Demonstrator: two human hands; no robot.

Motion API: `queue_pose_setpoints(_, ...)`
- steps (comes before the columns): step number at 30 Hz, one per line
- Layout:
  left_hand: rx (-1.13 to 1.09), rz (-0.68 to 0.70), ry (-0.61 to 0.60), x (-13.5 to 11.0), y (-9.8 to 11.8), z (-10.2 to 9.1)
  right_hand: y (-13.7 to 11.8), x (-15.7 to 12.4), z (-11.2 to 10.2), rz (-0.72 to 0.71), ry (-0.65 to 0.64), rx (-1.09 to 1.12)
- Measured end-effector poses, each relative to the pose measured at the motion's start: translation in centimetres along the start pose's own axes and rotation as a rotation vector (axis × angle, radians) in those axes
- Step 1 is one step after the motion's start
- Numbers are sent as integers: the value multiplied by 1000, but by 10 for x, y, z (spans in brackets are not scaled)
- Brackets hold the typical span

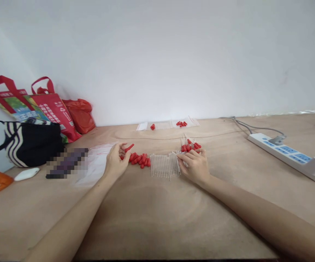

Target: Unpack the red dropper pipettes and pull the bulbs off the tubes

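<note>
My left hand [117,159] is closed on a small red elongated piece [129,147], held between thumb and fingertips. Just beside it lies a pile of similar red pieces [140,159]. To the right of that pile, many thin, clear sticks [164,165] lie side by side in a row. At the row's right end is my right hand [194,165], its thumb and fingers closed together over the outer sticks; a pale stick seems to be at the fingertips. Behind the right hand rests a cluster of sticks with red ends [190,146], partly hidden by the fingers.
Clear bags with red pieces [166,125] lie near the wall. Plastic bags [98,160] and a blurred dark object [68,163] sit left, with a white case [27,174], a black pouch [41,142] and red shopping bags [56,112]. A power strip [283,151] stands right.
</note>
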State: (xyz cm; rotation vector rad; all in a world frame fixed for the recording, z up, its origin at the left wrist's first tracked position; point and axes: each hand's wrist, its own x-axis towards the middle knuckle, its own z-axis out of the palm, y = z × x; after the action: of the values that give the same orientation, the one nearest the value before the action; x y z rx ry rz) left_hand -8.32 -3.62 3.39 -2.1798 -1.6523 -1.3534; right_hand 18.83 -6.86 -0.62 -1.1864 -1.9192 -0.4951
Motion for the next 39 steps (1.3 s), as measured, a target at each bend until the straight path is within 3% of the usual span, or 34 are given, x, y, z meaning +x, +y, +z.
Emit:
queue_pose_setpoints(4,-22,-114,-138,2,-13,1,-3,7,8,-26,-29,-87)
queue_pose_setpoints(12,110,-15,-300,2,-9,3,-11,10,9,-63,-178,-132)
queue_pose_setpoints(16,109,-28,-242,4,-12,0,-13,9,7,-75,-238,-123)
queue_pose_setpoints(21,165,91,-21,0,-3,-2,-16,8,3,-73,-267,-100)
queue_pose_setpoints(23,163,216,-29,-8,10,0,-16,7,0,-72,-263,-83)
queue_pose_setpoints(25,151,334,-139,-19,27,6,-12,6,-4,-57,-232,-71)
queue_pose_setpoints(28,150,454,-303,-34,50,20,4,7,-7,25,-150,-78)
queue_pose_setpoints(31,152,503,-377,-38,62,36,30,8,-8,195,-68,-102)
queue_pose_setpoints(35,202,493,-407,-31,63,47,62,9,-7,388,-52,-109)
queue_pose_setpoints(39,237,502,-377,-27,58,48,75,10,-5,518,-128,-54)
